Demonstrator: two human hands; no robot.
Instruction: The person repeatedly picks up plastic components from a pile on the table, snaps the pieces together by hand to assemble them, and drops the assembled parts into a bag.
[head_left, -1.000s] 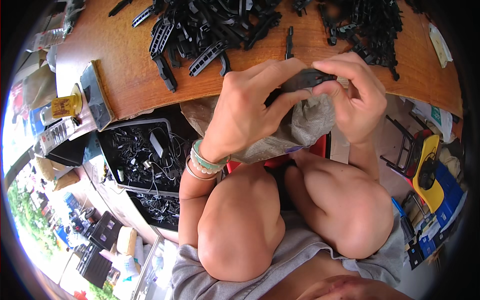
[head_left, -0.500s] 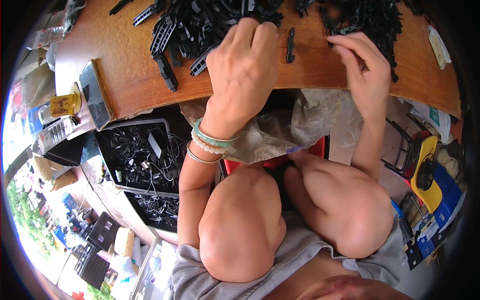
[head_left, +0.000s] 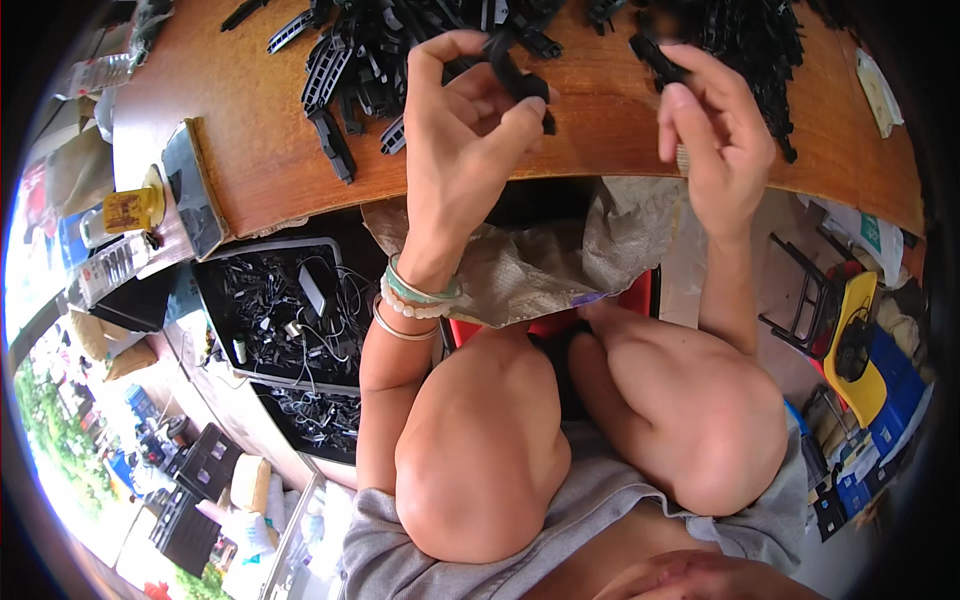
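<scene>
My left hand (head_left: 460, 130), with bracelets at its wrist, is raised over the front of the wooden table. Between its thumb and fingers it grips a curved black plastic part (head_left: 512, 72). To the right, my right hand (head_left: 722, 140) pinches a smaller black plastic part (head_left: 655, 60) between thumb and forefinger. The two parts are apart, roughly level with each other. Behind my left hand lies a large heap of black plastic parts (head_left: 365, 70); another dark heap (head_left: 765, 70) sits beyond my right hand. Exact kinds of these parts cannot be made out.
The wooden table (head_left: 260, 150) curves across the top. A brownish woven sheet (head_left: 530, 270) hangs below its edge, above my knees. At left stand black bins (head_left: 270, 250) full of small dark parts and a yellow container (head_left: 130, 210). A yellow chair (head_left: 855, 340) is at right.
My left hand has turned palm inward and come away from the heap, showing the curved part. My right hand's part has come into view. The single black piece between the hands no longer lies there.
</scene>
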